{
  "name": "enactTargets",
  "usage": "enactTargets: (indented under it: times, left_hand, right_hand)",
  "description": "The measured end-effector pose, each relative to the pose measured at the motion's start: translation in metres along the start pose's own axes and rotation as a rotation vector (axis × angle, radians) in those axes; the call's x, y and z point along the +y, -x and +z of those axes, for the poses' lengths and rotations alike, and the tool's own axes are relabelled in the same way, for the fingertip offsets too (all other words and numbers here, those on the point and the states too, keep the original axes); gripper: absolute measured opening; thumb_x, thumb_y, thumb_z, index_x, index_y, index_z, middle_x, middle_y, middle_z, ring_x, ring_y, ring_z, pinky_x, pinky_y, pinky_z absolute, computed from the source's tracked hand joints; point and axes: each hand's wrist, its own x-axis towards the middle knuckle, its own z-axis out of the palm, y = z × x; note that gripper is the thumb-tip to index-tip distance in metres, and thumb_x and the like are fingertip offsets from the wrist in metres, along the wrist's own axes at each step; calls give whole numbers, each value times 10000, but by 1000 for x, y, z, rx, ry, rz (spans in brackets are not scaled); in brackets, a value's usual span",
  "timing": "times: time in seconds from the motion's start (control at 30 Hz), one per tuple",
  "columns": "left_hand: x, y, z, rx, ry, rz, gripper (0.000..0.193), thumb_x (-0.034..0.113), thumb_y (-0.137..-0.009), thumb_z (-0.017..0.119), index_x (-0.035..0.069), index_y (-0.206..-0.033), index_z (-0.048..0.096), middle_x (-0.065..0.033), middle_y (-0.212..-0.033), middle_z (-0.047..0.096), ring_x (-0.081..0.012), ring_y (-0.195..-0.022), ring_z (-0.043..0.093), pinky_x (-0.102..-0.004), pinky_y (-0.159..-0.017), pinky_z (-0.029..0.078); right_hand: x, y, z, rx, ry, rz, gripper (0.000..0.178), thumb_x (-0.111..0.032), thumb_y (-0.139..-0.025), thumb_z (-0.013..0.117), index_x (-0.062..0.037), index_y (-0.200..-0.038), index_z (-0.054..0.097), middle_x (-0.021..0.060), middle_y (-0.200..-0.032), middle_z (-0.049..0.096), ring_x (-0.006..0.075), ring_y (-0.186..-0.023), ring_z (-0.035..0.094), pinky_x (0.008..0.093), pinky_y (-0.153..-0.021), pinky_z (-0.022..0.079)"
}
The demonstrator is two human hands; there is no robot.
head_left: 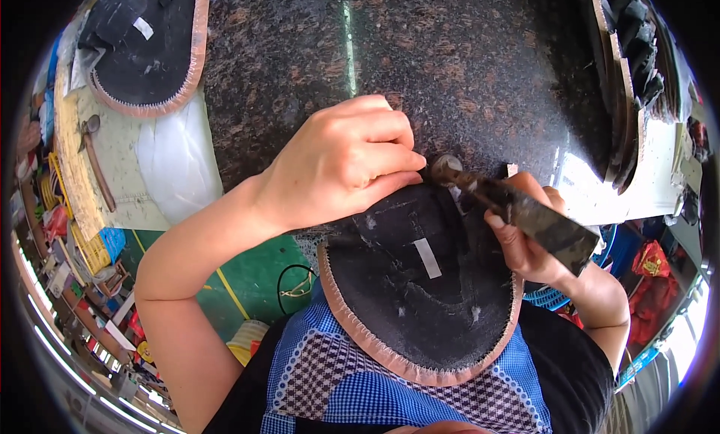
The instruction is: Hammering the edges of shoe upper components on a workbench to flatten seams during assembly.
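Note:
A black rounded panel (375, 284), leather-like, rests on my lap and against the table edge. A pinkish-tan band with zigzag stitching rims its curved near side, and a small white label sits in its middle. At its far edge my left hand (345, 160) is closed, fingertips pinching the panel's edge. In my right hand (529, 239), a dark, worn hammer (536, 220) lies across the panel's right side. Its round striking face is beside my left fingertips; my fingers hide where its handle would be.
A dark speckled stone slab (450, 67) covers the table ahead. A similar black panel (142, 52) lies at the far left, above another hammer (97, 160) and a clear plastic sheet (176, 160). More panels (630, 97) are stacked at the right. Shelves with clutter line the left.

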Motion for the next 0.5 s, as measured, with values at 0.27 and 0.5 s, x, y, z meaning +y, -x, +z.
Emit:
enactTargets:
  times: [0.27,0.5]
  left_hand:
    - [5,-5,-3,-33,-95,-4,226,45,-676,816,18,-880,723,-48,-790,615,-227,-726,605,-338,-626,507]
    - [-6,-31,-17,-265,-73,135,150,54,-707,774,28,-821,679,-44,-806,614,-231,-742,613,-339,-615,515]
  right_hand:
    - [-26,-1,-21,-78,241,-20,183,-161,-897,653,16,-912,610,77,-728,562,227,-548,547,354,-516,403]
    - [-7,11,1,-66,22,-51,276,-143,-807,735,25,-944,565,93,-599,540,257,-478,603,366,-421,441]
